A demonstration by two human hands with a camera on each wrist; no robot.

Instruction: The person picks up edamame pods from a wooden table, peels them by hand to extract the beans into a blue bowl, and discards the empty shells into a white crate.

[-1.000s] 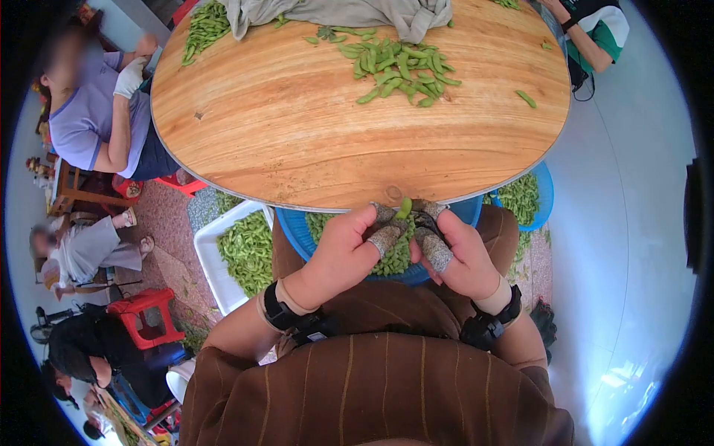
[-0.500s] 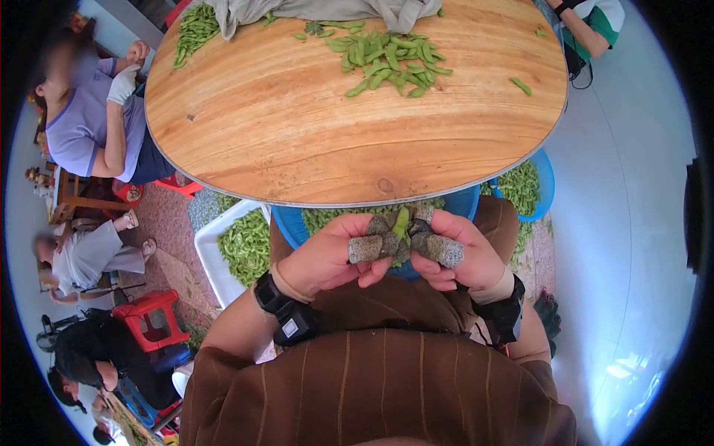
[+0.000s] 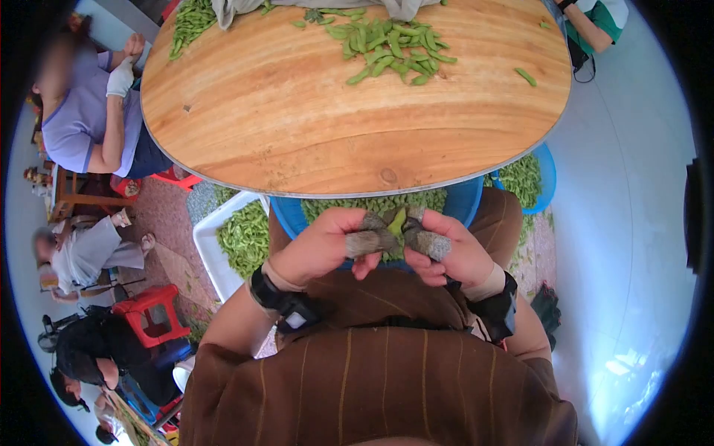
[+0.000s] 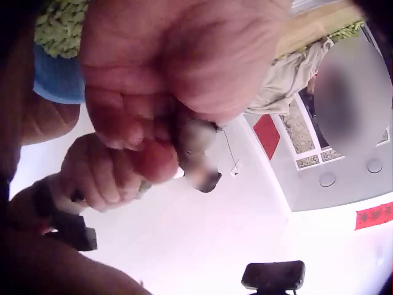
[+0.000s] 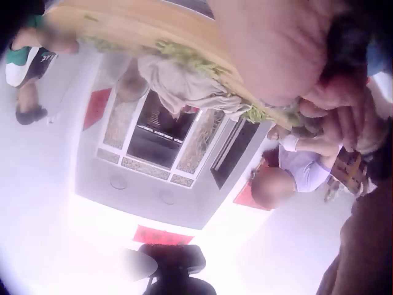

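My left hand [image 3: 316,241] and right hand [image 3: 457,245] meet over the blue basin [image 3: 288,215]. Between their fingertips they pinch one green edamame pod [image 3: 399,221], tilted upright. Thumbs and some fingers are wrapped in grey coverings. Small green beans [image 3: 372,202] fill the basin below, partly hidden by my hands and the table edge. In the left wrist view, my left palm [image 4: 184,55] is close to the camera, with the right hand [image 4: 101,175] beyond it. The right wrist view shows my right palm [image 5: 276,52]; both wrist views largely hide the pod.
A wooden table [image 3: 297,141] is in front, bearing a pile of pods [image 3: 394,46] and a grey cloth [image 3: 312,6]. A white tray [image 3: 212,256] of pods stands left, a blue basket [image 3: 549,175] right. People sit around, one in a purple shirt [image 3: 78,130].
Both hands have drawn slightly back from the table edge, and their grip on the pod has shifted. The table sits slightly higher in view.
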